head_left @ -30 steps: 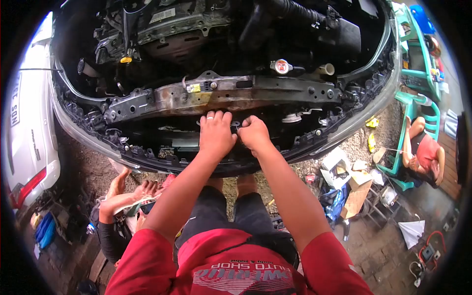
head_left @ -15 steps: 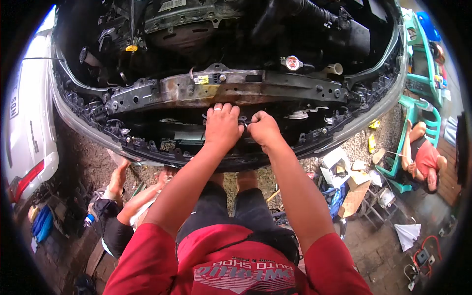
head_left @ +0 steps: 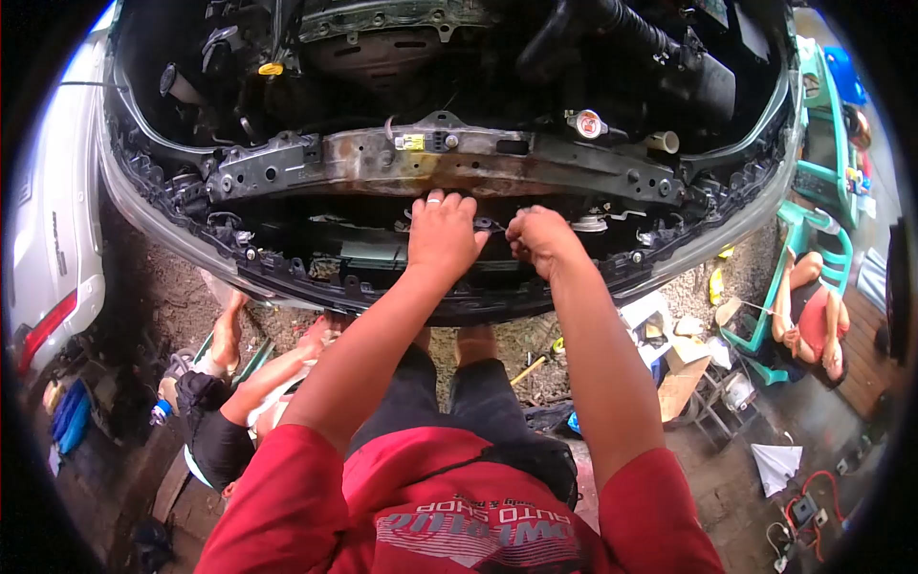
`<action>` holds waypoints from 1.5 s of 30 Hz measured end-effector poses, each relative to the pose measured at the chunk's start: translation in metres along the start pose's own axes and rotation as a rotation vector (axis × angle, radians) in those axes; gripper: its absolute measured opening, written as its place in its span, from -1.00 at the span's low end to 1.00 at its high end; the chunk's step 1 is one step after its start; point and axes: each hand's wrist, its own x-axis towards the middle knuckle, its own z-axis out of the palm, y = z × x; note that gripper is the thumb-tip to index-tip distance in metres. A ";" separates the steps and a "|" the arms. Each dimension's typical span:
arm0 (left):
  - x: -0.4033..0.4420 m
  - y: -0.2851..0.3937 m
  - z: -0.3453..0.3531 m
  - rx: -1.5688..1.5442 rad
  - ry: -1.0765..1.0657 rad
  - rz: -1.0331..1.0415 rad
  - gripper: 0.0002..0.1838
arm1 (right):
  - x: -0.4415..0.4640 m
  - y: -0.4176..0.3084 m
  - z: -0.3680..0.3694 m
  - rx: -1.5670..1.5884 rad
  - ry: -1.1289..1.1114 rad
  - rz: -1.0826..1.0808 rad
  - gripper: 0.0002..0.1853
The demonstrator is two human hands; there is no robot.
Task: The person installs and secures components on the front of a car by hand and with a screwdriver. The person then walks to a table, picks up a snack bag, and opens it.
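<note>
My left hand (head_left: 444, 234), with a ring on one finger, reaches over the car's front opening just below the rusty crossbar (head_left: 459, 174). Its fingers bend down out of sight and the thumb stands apart; whatever they grip is hidden. A small dark metal part (head_left: 485, 224) shows beside the thumb. To the right, my right hand (head_left: 543, 239) is closed with fingers curled together; anything in them is too small or hidden to name. A round silver disc-shaped part (head_left: 590, 224) sits just beyond it. The black front frame (head_left: 478, 311) passes under both wrists.
Beyond the crossbar are a radiator cap (head_left: 586, 123), a yellow-handled dipstick (head_left: 272, 69) and a black hose (head_left: 622, 24). A person crouches at lower left (head_left: 215, 421); another sits at right (head_left: 813, 316) by green chairs (head_left: 798, 230). A white car (head_left: 57, 210) stands at left.
My right hand has moved right, away from the small metal part and my left hand. My left thumb has spread outward. The view has shifted slightly.
</note>
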 end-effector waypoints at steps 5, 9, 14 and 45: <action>-0.002 -0.005 -0.003 -0.032 -0.036 0.008 -0.54 | -0.003 0.021 0.009 -0.027 0.057 -0.028 -0.89; 0.000 -0.004 -0.003 -0.025 -0.028 0.013 -0.56 | -0.005 0.034 0.027 -0.323 0.199 -0.150 -0.90; -0.001 -0.005 -0.004 -0.031 -0.031 0.005 -0.58 | -0.003 0.006 -0.001 0.161 -0.001 0.012 -0.88; 0.000 -0.004 0.003 -0.075 -0.018 0.025 -0.54 | -0.035 0.005 0.021 -0.949 0.206 -0.216 -0.71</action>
